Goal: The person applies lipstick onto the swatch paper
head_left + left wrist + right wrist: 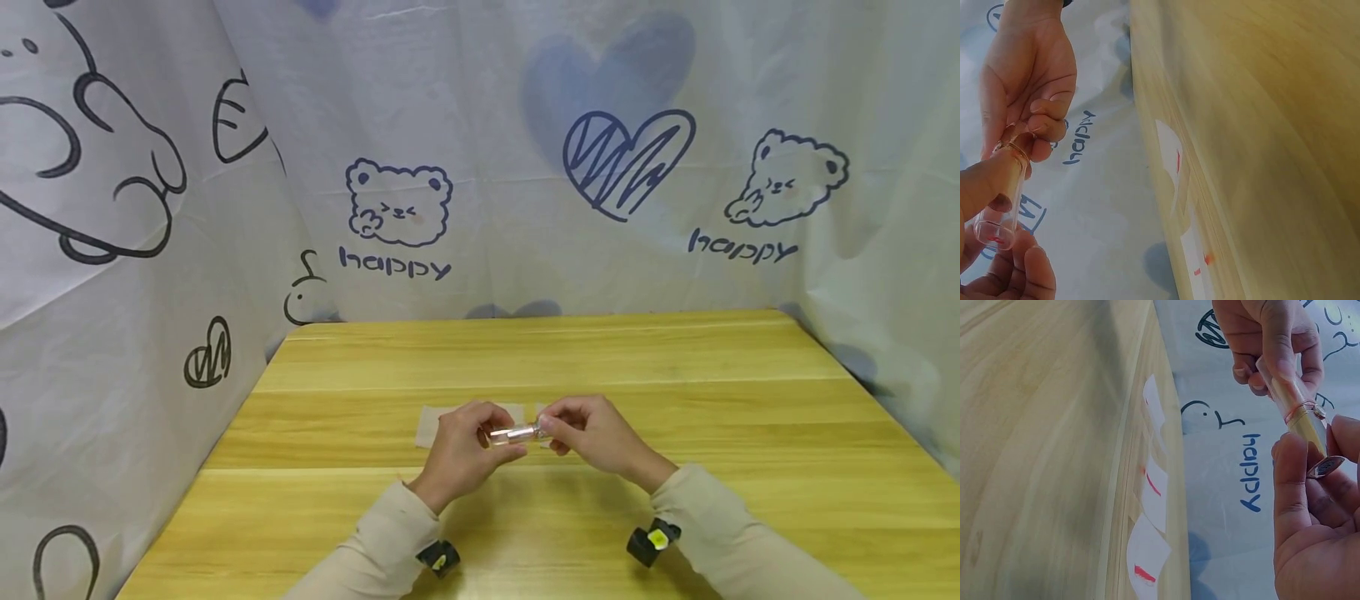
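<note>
Both hands hold a lipstick [512, 434] above the middle of the table, its slim clear case lying nearly level. My left hand [462, 450] grips the see-through end between thumb and fingers. A little red shows inside that end of the clear case [995, 230] in the left wrist view. At the other end, my right hand [600, 437] pinches the tube with thumb and fingertips. In the right wrist view, a gold band [1300, 415] circles the tube, and a small shiny oval end piece [1325, 467] shows between the right fingers.
Small paper pieces [429, 427] lie on the wooden table [525, 358] behind the hands. Red strokes mark several of them, such as one paper piece [1147, 565] in the right wrist view. A white curtain [495, 100] with drawings hangs around the table.
</note>
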`<action>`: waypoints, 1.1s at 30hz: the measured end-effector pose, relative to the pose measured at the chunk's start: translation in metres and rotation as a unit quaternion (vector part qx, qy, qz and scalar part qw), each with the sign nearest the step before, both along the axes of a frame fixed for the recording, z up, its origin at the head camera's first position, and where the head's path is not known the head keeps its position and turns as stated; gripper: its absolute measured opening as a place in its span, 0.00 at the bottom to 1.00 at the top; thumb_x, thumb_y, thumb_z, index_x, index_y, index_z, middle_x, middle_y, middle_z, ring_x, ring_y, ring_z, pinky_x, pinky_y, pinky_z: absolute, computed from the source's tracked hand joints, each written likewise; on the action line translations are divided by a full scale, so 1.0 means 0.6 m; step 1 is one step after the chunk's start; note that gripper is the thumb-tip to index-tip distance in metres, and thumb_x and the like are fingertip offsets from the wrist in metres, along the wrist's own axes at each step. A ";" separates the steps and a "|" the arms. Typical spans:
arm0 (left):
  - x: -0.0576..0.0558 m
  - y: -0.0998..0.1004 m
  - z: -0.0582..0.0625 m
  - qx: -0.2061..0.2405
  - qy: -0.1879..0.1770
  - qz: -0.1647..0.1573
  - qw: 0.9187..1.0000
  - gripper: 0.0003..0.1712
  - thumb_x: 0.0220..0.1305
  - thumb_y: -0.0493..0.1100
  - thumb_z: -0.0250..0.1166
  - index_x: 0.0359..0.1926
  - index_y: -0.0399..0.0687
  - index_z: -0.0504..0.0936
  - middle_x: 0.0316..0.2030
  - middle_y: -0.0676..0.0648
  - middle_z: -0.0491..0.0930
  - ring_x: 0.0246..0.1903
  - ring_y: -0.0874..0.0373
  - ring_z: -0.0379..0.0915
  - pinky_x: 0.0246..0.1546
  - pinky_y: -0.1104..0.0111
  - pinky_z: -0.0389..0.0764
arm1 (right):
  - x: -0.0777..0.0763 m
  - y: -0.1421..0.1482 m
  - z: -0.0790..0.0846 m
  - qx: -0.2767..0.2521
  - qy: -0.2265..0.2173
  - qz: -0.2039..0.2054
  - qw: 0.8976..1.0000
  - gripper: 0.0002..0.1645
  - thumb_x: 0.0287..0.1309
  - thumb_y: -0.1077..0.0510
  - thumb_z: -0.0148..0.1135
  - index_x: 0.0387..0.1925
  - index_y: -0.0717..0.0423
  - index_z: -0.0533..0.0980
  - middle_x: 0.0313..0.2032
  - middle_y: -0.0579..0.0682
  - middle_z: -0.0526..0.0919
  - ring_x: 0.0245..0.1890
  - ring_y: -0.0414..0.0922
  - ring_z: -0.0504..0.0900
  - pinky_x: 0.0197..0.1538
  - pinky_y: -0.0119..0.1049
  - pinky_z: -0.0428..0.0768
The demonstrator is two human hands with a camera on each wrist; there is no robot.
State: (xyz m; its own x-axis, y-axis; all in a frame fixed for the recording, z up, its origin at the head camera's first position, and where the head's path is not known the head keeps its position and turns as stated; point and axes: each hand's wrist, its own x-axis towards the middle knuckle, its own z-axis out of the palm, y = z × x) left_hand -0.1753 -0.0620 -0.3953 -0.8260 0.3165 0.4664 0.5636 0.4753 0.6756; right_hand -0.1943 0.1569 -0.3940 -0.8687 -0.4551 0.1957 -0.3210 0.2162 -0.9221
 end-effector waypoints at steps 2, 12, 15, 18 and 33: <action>0.000 -0.001 0.000 0.002 -0.003 -0.006 1.000 0.13 0.48 0.39 0.78 0.32 0.42 0.83 0.29 0.49 0.81 0.23 0.64 0.70 0.24 0.73 0.74 | 0.000 0.000 0.000 -0.004 -0.001 0.000 1.000 0.14 0.67 0.60 0.59 0.41 0.70 0.80 0.33 0.64 0.82 0.27 0.54 0.82 0.33 0.40 0.84; -0.004 -0.004 0.000 -0.004 -0.011 -0.011 1.000 0.11 0.52 0.44 0.76 0.33 0.44 0.85 0.25 0.55 0.80 0.22 0.67 0.69 0.24 0.73 0.75 | 0.001 0.001 0.000 0.012 0.020 -0.006 1.000 0.14 0.65 0.59 0.62 0.45 0.68 0.80 0.34 0.56 0.83 0.30 0.48 0.83 0.35 0.46 0.83; -0.004 -0.004 0.000 -0.003 -0.017 -0.015 1.000 0.11 0.53 0.45 0.75 0.34 0.44 0.85 0.25 0.55 0.80 0.22 0.67 0.70 0.24 0.72 0.75 | 0.000 0.002 0.000 0.016 0.028 -0.003 0.999 0.15 0.64 0.59 0.63 0.46 0.68 0.79 0.35 0.54 0.83 0.30 0.45 0.83 0.35 0.46 0.83; -0.003 -0.005 0.001 0.001 -0.021 -0.020 1.000 0.11 0.54 0.45 0.75 0.34 0.44 0.85 0.25 0.55 0.80 0.22 0.66 0.70 0.24 0.72 0.75 | -0.001 0.002 -0.003 0.019 0.029 -0.002 0.999 0.17 0.64 0.58 0.62 0.47 0.69 0.79 0.35 0.53 0.83 0.30 0.44 0.83 0.35 0.47 0.83; -0.008 0.005 0.000 0.002 -0.016 -0.025 1.000 0.10 0.53 0.44 0.75 0.33 0.43 0.86 0.25 0.54 0.81 0.21 0.67 0.69 0.22 0.72 0.74 | 0.000 0.003 -0.009 0.012 0.013 -0.003 1.000 0.13 0.66 0.59 0.61 0.44 0.68 0.80 0.30 0.61 0.82 0.28 0.44 0.81 0.35 0.46 0.83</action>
